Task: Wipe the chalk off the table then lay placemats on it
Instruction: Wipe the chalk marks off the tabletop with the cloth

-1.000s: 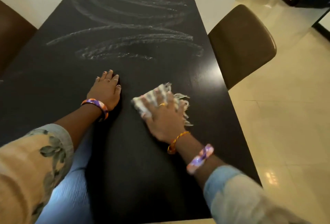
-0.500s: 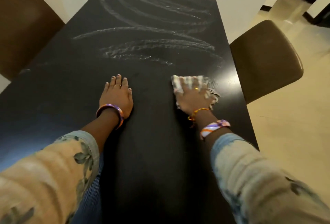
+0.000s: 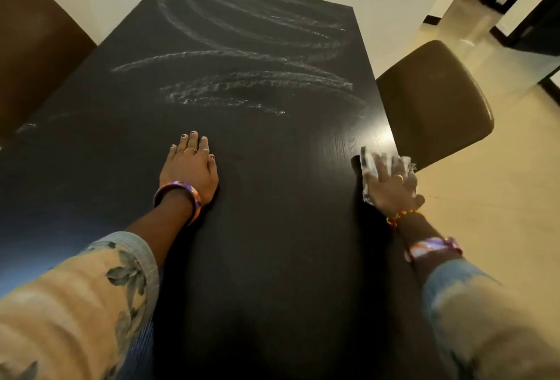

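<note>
right hand (image 3: 389, 187) pressing blurred cloth (image 3: 368, 164), chair (image 3: 433, 101) beside

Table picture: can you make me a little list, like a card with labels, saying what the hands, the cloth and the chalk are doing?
table: dark, long table seen from the head camera
chalk: white swirly chalk marks on the far half; near half looks dark and mostly wiped
left hand: left hand rests flat on the table, fingers straight
right hand: right hand presses the cloth at the table's right edge
cloth: pale checked cloth, blurred, under the right hand
placemats: none in view
chairs: brown chair on the right, another chair on the left
</note>
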